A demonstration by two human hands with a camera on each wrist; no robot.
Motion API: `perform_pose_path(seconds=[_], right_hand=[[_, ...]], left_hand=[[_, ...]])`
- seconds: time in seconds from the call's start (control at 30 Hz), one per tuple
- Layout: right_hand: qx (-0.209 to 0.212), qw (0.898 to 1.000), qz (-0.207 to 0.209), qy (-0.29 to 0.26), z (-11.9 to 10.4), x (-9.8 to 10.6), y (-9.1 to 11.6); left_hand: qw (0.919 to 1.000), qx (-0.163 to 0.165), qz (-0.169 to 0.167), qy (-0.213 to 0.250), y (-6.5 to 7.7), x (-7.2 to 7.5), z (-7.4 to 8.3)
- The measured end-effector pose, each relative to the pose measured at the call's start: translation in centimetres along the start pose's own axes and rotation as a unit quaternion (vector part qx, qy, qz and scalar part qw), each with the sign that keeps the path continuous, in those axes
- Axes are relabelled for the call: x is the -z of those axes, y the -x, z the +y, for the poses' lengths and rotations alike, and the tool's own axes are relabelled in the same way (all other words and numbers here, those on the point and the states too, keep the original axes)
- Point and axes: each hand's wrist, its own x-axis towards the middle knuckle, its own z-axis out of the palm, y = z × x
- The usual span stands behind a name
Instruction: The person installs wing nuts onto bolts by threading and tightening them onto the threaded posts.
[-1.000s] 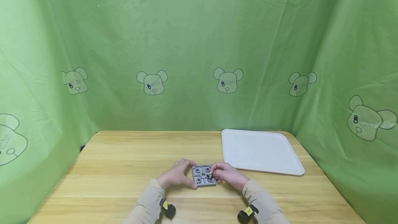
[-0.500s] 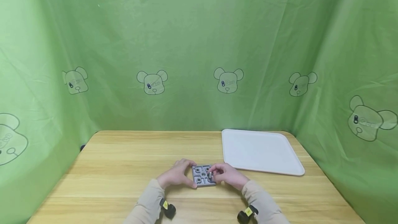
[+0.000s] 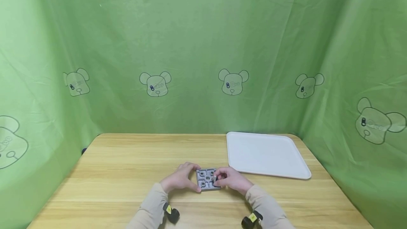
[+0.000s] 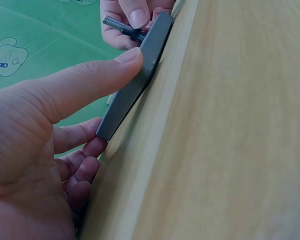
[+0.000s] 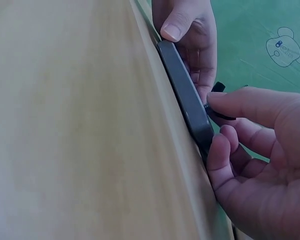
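A square grey metal plate [image 3: 207,182] with round holes and recessed channels lies on the wooden table. My left hand [image 3: 181,178] grips it from the left, thumb on the near edge and fingers at the far edge. From the plate's right part a threaded bolt [image 4: 117,24] stands out, with a black wing nut [image 5: 218,87] low on it, close to the plate. My right hand [image 3: 233,179] pinches the wing nut between thumb and fingers, which cover part of it. Its lower fingers curl beside the plate's right end.
A white rectangular tray [image 3: 268,156] rests at the back right of the wooden table [image 3: 143,158], just beyond my right hand. Green patterned curtains [image 3: 197,109] enclose the table at the back and on both sides.
My right fingers shift round the bolt; the thumb comes in lower and nearer to it, and the black wings show less. My left hand and the plate stay put.
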Motion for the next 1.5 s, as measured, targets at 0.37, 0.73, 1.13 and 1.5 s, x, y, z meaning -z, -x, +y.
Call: perform_pose_path(seconds=[0.37,0.73,1.13,1.5], right_hand=[[-0.008,0.999,0.026,0.039,-0.5,-0.5,0.1],[-0.009,0.998,-0.031,-0.044,1.2,0.7,-0.2],[-0.009,0.998,-0.029,-0.056,0.6,0.6,0.0],[0.007,1.0,-0.018,-0.017,0.3,0.3,0.1]], left_hand=[[1.0,-0.005,0.0,0.001,0.0,0.0,0.1],[1.0,0.0,0.002,0.004,0.0,-0.3,-0.2],[1.0,-0.003,0.003,0.003,-0.1,-0.2,-0.3],[1.0,0.0,0.001,0.009,-0.1,-0.2,-0.1]])
